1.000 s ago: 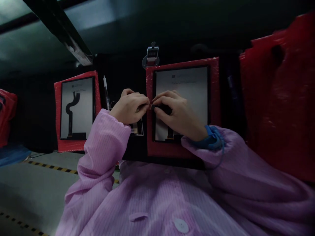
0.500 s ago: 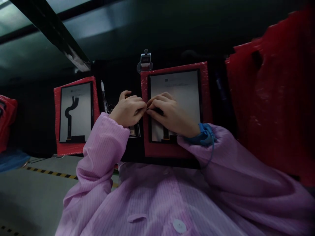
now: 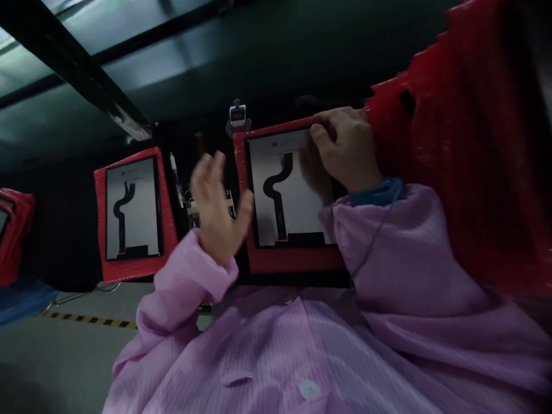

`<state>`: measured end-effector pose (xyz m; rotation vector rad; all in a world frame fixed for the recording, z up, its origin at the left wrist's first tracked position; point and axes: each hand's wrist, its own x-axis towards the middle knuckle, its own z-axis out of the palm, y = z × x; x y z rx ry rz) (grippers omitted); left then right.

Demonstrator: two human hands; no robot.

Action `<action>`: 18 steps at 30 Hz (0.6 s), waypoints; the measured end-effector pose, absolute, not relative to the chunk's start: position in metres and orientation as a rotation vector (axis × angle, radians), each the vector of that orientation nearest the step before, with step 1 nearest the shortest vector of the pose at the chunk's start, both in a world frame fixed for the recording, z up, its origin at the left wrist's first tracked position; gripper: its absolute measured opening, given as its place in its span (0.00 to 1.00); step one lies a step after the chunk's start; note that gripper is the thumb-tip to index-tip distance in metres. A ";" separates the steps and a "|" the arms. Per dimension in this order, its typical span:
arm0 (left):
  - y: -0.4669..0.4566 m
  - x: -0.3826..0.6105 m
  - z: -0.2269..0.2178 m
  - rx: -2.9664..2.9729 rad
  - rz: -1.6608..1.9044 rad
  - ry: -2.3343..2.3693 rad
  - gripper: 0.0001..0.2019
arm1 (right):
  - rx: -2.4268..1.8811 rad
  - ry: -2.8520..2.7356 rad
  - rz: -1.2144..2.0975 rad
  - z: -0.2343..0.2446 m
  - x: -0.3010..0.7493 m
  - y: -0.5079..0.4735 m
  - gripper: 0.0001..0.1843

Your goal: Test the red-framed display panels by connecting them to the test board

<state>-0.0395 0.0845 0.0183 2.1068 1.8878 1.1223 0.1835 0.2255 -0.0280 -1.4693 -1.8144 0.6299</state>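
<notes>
A flat display panel (image 3: 308, 198) lies on a red plastic sleeve (image 3: 293, 261) in front of me. A black S-shaped flex cable (image 3: 278, 210) runs up its pale face. My right hand (image 3: 349, 146) is curled over the panel's top right edge, thumb and forefinger closed there. The hand covers that corner of panel and sleeve. My left hand (image 3: 219, 210) hovers left of the panel, slightly blurred, fingers apart and holding nothing. Partly hidden behind it is a small metallic fixture (image 3: 192, 210).
Another display panel (image 3: 144, 221) with a similar cable lies on a red sleeve (image 3: 101, 213) to the left. A white-tipped pen (image 3: 176, 178) is beside it. A metal tally counter (image 3: 237, 117) stands behind the near panel. Red plastic bags (image 3: 466, 172) fill the right side.
The hands have come apart. My right hand has moved up and right to the panel's top edge. The left has opened and drawn left, uncovering the cable.
</notes>
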 end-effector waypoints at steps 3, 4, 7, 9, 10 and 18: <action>0.037 -0.003 0.002 2.257 0.674 1.668 0.35 | -1.539 -1.865 0.456 -0.047 0.184 0.248 0.15; 0.024 0.006 -0.005 2.272 0.608 1.663 0.33 | -1.558 -1.869 0.434 -0.051 0.182 0.253 0.15; 0.004 0.020 -0.024 2.253 0.587 1.775 0.31 | -1.628 -1.843 0.384 -0.051 0.173 0.263 0.08; 0.004 0.020 -0.029 2.223 0.644 1.820 0.32 | -1.641 -1.800 0.400 -0.045 0.169 0.266 0.05; 0.006 0.020 -0.030 2.207 0.672 1.831 0.32 | -1.625 -1.770 0.423 -0.040 0.169 0.266 0.05; 0.015 0.013 -0.017 1.930 0.931 1.878 0.46 | -1.199 -1.476 0.727 0.006 0.190 0.244 0.10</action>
